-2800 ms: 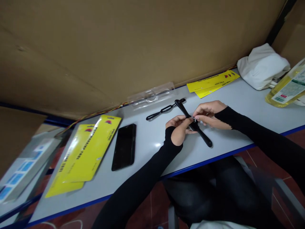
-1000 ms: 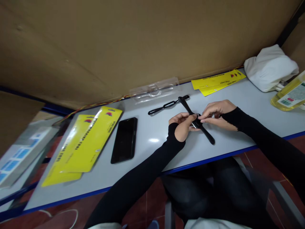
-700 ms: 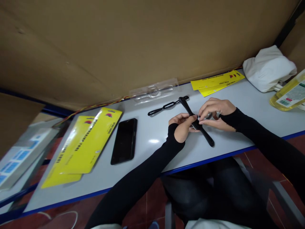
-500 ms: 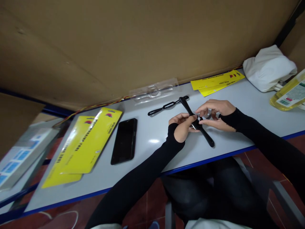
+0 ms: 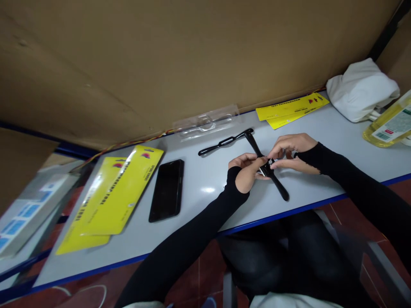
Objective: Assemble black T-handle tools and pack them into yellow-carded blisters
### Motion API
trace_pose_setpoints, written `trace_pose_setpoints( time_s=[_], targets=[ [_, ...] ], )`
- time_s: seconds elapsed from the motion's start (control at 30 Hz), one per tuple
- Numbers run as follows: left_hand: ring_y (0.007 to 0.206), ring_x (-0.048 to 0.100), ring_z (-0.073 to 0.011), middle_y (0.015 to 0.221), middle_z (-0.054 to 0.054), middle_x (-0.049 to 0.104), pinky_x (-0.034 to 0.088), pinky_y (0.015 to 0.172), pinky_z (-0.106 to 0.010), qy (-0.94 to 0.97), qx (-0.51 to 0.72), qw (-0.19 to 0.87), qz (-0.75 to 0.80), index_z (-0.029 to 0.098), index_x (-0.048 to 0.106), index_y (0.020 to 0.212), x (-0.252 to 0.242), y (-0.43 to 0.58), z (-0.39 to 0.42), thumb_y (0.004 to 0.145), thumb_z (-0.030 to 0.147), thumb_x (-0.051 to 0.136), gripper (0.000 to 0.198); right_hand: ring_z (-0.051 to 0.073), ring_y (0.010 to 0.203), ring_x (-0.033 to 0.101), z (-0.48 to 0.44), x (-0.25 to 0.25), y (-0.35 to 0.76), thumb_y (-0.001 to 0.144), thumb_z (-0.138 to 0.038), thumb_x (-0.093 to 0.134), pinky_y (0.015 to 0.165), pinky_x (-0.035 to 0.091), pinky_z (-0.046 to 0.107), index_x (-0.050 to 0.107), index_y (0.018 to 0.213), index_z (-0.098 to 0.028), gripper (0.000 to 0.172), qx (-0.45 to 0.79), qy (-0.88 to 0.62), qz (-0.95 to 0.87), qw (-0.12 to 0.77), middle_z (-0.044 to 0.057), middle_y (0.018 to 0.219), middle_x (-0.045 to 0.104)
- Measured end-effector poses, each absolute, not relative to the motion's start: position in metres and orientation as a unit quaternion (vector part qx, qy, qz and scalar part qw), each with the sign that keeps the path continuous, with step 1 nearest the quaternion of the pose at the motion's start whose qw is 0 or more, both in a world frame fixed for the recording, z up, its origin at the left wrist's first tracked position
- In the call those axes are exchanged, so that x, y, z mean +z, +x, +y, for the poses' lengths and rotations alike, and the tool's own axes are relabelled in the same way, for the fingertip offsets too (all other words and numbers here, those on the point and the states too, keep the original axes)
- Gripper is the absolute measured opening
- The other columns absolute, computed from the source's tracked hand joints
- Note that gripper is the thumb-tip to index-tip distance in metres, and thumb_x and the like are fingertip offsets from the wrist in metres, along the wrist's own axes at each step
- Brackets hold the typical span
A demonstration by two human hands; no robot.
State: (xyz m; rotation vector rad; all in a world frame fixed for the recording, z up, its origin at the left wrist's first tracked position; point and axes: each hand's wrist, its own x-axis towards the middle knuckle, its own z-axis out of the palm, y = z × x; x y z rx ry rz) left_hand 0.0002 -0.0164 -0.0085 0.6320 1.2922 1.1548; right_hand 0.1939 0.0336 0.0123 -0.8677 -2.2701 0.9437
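Over the table (image 5: 201,173), left fingers (image 5: 256,164) hold a slim black two-handled tool (image 5: 273,178); right fingers (image 5: 278,148), grip unclear, flank its silvery fitting (image 5: 270,161).

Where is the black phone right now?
In the head view, the phone lies on the grey table, left of the picture's middle, between the nearer yellow cards and the person's left hand.

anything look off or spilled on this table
No spill or clear damage shows, though the left hand partly covers the black tool. At left, the yellow cards overlap askew instead of lining up. The bottle appears to lean, but camera distortion may explain that.
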Motion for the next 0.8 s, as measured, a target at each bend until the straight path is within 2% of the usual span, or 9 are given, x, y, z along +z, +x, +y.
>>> trace_pose_setpoints(
  time_s=[0.13, 0.33, 0.47, 0.63, 0.8],
  targets=[
    [0.055, 0.070, -0.0189, 0.063, -0.003, 0.071, 0.066, 0.051, -0.034, 0.272, 0.496, 0.612, 0.552, 0.012, 0.065, 0.073, -0.009, 0.000, -0.016, 0.051, 0.019, 0.096, 0.038, 0.013, 0.065, 0.058, 0.031, 0.009, 0.189, 0.090, -0.044, 0.079, 0.058, 0.043, 0.027, 0.074, 0.079, -0.017, 0.029, 0.324, -0.330, -0.843, 0.274, 0.003, 0.077, 0.068],
    [0.056, 0.071, -0.0193, 0.064, -0.003, 0.071, 0.067, 0.054, -0.035, 0.273, 0.495, 0.612, 0.554, 0.013, 0.065, 0.073, -0.013, -0.001, -0.014, 0.053, 0.021, 0.098, 0.039, 0.010, 0.056, 0.048, 0.026, 0.007, 0.184, 0.088, -0.047, 0.080, 0.055, 0.040, 0.026, 0.065, 0.072, -0.019, 0.035, 0.299, -0.351, -0.840, 0.288, -0.001, 0.069, 0.061],
    [0.056, 0.071, -0.0191, 0.065, -0.003, 0.071, 0.067, 0.054, -0.036, 0.274, 0.500, 0.606, 0.554, 0.012, 0.066, 0.074, -0.016, -0.002, -0.014, 0.056, 0.022, 0.096, 0.036, 0.010, 0.056, 0.049, 0.027, 0.008, 0.186, 0.087, -0.046, 0.080, 0.055, 0.040, 0.027, 0.065, 0.070, -0.019, 0.035, 0.296, -0.341, -0.842, 0.294, -0.001, 0.068, 0.060],
    [0.063, 0.075, -0.0217, 0.070, -0.005, 0.074, 0.068, 0.057, -0.037, 0.282, 0.508, 0.595, 0.555, 0.013, 0.066, 0.076, -0.023, -0.002, -0.013, 0.057, 0.024, 0.096, 0.037, 0.010, 0.058, 0.050, 0.025, 0.009, 0.185, 0.088, -0.037, 0.076, 0.055, 0.039, 0.026, 0.064, 0.071, -0.019, 0.028, 0.293, -0.332, -0.849, 0.288, -0.001, 0.070, 0.063],
    [0.060, 0.073, -0.0202, 0.066, -0.003, 0.072, 0.068, 0.054, -0.034, 0.287, 0.514, 0.585, 0.558, 0.013, 0.066, 0.074, -0.026, -0.001, -0.012, 0.056, 0.025, 0.097, 0.038, 0.008, 0.054, 0.042, 0.020, 0.003, 0.180, 0.092, -0.027, 0.064, 0.056, 0.034, 0.025, 0.060, 0.061, -0.018, 0.032, 0.308, -0.350, -0.846, 0.259, -0.003, 0.061, 0.058]
  ],
)
